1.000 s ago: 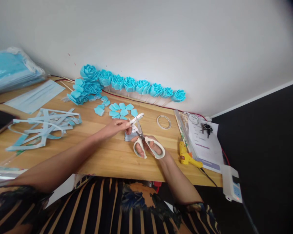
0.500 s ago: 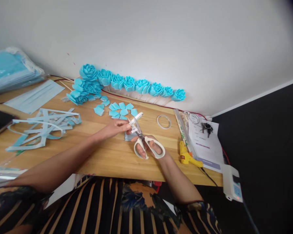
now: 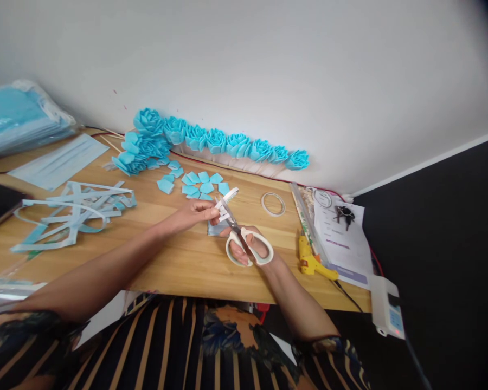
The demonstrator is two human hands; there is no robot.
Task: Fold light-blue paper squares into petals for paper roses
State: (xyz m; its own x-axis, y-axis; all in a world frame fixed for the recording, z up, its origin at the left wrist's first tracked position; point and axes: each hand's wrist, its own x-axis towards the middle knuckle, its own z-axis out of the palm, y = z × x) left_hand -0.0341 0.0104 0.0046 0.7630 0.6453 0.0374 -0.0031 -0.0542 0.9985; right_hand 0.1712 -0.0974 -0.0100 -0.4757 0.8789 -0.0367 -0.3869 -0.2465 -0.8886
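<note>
My left hand [image 3: 203,212] is closed, pinching a narrow white strip [image 3: 232,193] whose far end curls up past the fingers. In my right hand [image 3: 244,250] is a pair of scissors [image 3: 263,250] with white handles, my fingers through the loops. The scissor blades lie across the strip, close to my left fingertips. A pale blue folded piece [image 3: 216,228] lies on the table beneath my hands, partly covered by them. Just beyond, several cut blue petal pieces [image 3: 206,187] are spread on the wood. A thin roll of tape [image 3: 273,204] lies flat to the right.
Blue fabric roses [image 3: 216,141] line the wall. At left are a bag of masks [image 3: 20,116], a flat mask sheet [image 3: 61,161], tangled offcut strips [image 3: 75,208] and a phone [image 3: 0,206]. A yellow glue gun [image 3: 309,260], papers [image 3: 345,244] and keys [image 3: 344,214] lie right.
The scissor handles have drawn closer together and the blades have narrowed onto the strip. My left hand has stayed nearly still.
</note>
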